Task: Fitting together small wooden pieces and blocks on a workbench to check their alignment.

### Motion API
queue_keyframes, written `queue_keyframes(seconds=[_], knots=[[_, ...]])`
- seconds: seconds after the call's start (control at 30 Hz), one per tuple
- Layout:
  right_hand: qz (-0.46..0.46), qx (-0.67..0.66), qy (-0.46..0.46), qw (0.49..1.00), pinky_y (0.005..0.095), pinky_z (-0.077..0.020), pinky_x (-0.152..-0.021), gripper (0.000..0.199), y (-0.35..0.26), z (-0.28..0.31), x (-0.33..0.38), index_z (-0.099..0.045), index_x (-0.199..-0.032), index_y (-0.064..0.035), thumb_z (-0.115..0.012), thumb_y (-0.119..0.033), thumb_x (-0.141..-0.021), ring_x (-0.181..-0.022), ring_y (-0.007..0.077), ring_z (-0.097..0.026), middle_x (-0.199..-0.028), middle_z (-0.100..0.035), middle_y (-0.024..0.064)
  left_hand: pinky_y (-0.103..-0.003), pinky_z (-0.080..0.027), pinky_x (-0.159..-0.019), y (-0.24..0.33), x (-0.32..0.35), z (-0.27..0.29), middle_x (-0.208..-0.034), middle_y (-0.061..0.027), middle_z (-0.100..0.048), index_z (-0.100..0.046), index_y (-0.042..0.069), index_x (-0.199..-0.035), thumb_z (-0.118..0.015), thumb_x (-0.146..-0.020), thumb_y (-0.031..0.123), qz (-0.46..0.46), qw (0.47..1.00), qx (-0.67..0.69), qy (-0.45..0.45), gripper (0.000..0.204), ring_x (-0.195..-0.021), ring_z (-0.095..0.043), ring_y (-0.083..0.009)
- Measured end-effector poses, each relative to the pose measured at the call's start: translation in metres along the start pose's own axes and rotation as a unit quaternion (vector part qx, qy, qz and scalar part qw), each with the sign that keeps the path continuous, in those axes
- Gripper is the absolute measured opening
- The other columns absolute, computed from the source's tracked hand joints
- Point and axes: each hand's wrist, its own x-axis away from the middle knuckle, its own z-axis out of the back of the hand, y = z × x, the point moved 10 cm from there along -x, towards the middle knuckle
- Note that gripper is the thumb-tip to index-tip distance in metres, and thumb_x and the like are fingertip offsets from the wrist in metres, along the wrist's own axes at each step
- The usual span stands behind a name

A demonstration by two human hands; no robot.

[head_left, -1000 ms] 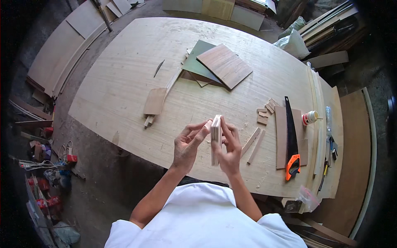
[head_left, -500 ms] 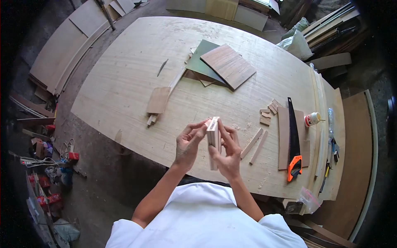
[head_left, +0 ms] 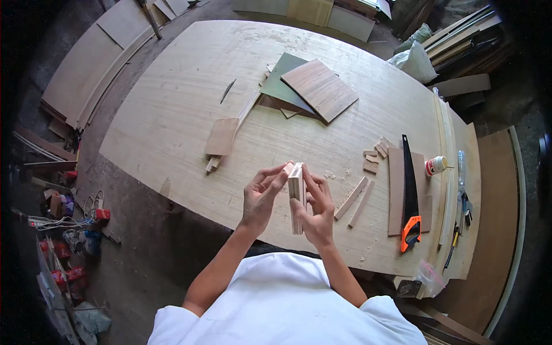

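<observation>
Pale wood, a small block (head_left: 296,195) stands upright between both hands above the table's (head_left: 172,115) near edge. It could slip and drop to the floor, since only fingertips hold it and nothing lies beneath. The right hand (head_left: 315,210) wraps its lower half, fingers curled closed against the face. The left hand (head_left: 261,195) is half open, thumb and forefinger pinching the block's top. A saw (head_left: 409,195) lies well apart, right.

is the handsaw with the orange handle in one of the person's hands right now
No, the handsaw lies on the plywood table, while the left hand and right hand hold a small wood piece.
</observation>
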Motion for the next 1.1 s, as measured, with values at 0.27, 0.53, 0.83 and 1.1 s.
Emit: queue_keyframes(seconds=[0.27, 0.53, 0.83, 1.1], knots=[[-0.002, 0.033, -0.01, 0.999, 0.0314, -0.057, -0.075, 0.069, 0.003, 0.005, -0.003, -0.056, -0.14, -0.0132, -0.076, -0.023, -0.076, -0.105, 0.0222, -0.06, -0.12, -0.054, 0.0115, -0.032, -0.042, -0.106, -0.004, -0.004, -0.001, -0.129, -0.0162, -0.063, -0.06, 0.001, -0.124, -0.068, -0.095, 0.018, -0.018, 0.998, 0.017, -0.051, 0.035, -0.119, -0.058, -0.0175], [0.072, 0.079, -0.027, 0.994, 0.0245, -0.0559, -0.076, 0.064, -0.019, 0.007, 0.001, -0.056, -0.14, -0.0105, -0.072, -0.008, -0.078, -0.107, 0.0164, -0.06, -0.126, -0.054, 0.0084, -0.034, -0.041, -0.108, 0.001, 0.0, -0.004, -0.131, -0.0164, -0.062, -0.06, 0.002, -0.125, -0.066, -0.096, 0.017, -0.032, 0.996, 0.031, -0.074, 0.034, -0.12, -0.057, -0.0177], [0.022, 0.052, -0.005, 0.998, 0.0394, -0.0548, -0.087, 0.066, -0.015, 0.012, -0.006, -0.061, -0.135, -0.0123, -0.079, -0.019, -0.072, -0.109, 0.026, -0.061, -0.124, -0.056, 0.0145, -0.034, -0.04, -0.109, 0.014, 0.003, -0.008, -0.133, -0.0184, -0.059, -0.059, 0.002, -0.126, -0.066, -0.096, 0.016, -0.046, 0.993, 0.045, -0.096, 0.034, -0.123, -0.055, -0.0191], [0.059, 0.07, -0.033, 0.995, 0.0306, -0.0539, -0.084, 0.068, -0.028, 0.008, -0.002, -0.059, -0.138, -0.0159, -0.076, -0.015, -0.072, -0.105, 0.0188, -0.058, -0.126, -0.053, 0.0093, -0.036, -0.04, -0.109, 0.021, 0.003, -0.011, -0.136, -0.0202, -0.057, -0.059, 0.002, -0.125, -0.065, -0.096, 0.015, -0.051, 0.99, 0.062, -0.116, 0.032, -0.126, -0.053, -0.0216]])
